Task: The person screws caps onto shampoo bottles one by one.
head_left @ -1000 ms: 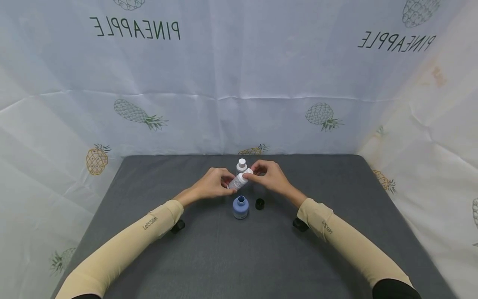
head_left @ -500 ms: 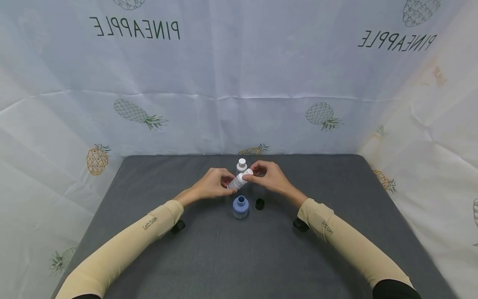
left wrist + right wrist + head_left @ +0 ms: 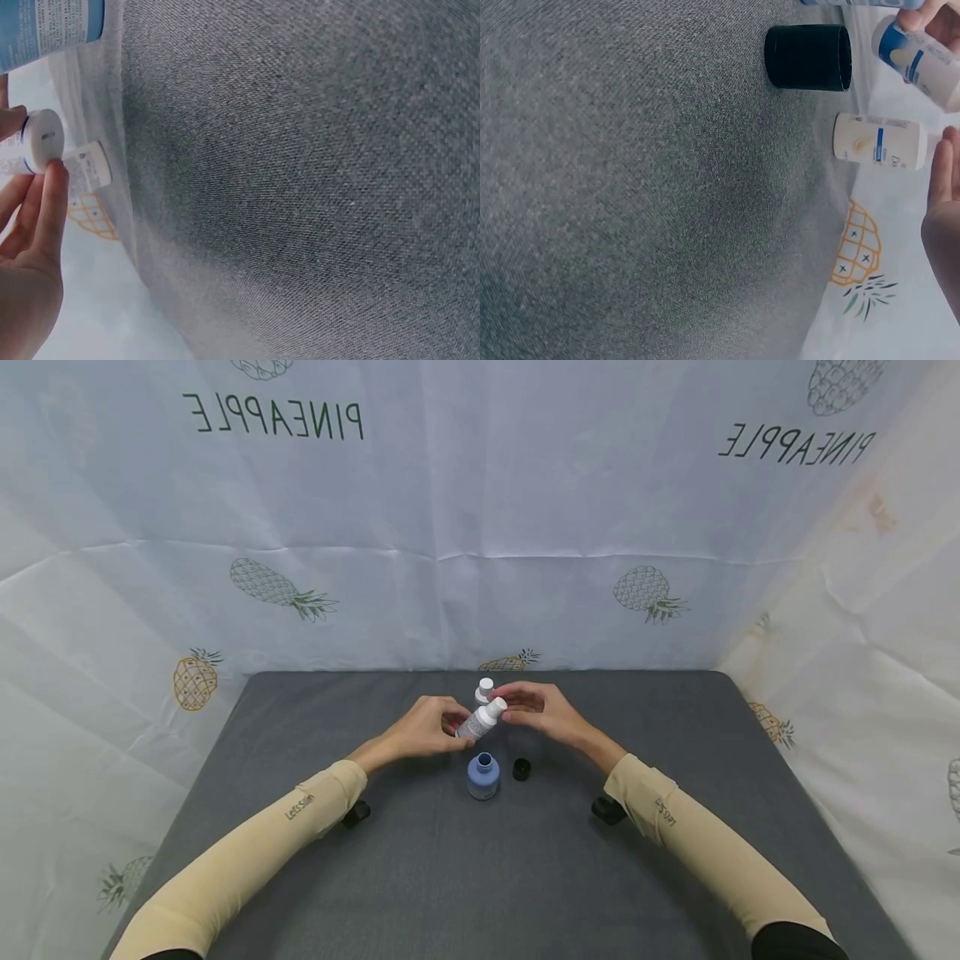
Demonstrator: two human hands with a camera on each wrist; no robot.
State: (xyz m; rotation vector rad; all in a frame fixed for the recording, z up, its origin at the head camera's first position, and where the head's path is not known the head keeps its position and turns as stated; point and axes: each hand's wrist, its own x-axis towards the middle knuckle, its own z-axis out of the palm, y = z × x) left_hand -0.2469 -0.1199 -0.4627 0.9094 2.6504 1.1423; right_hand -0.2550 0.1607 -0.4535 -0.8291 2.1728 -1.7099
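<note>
Head view: bottle (image 3: 476, 724) between hands (image 3: 429, 727)

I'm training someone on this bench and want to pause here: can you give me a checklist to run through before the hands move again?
1. Left hand grips the tilted white bottle: ok.
2. White cap is on that bottle: ok, though its tightness cannot be judged.
3. Right hand has hold of that cap: cannot tell; its fingers are at the cap, but contact is unclear.
4. Blue bottle is closed: not ok; it stands upright with its mouth open.
5. Black cap is within view on the table: ok, beside the blue bottle.
6. Second white bottle is upright and capped: ok.
</note>
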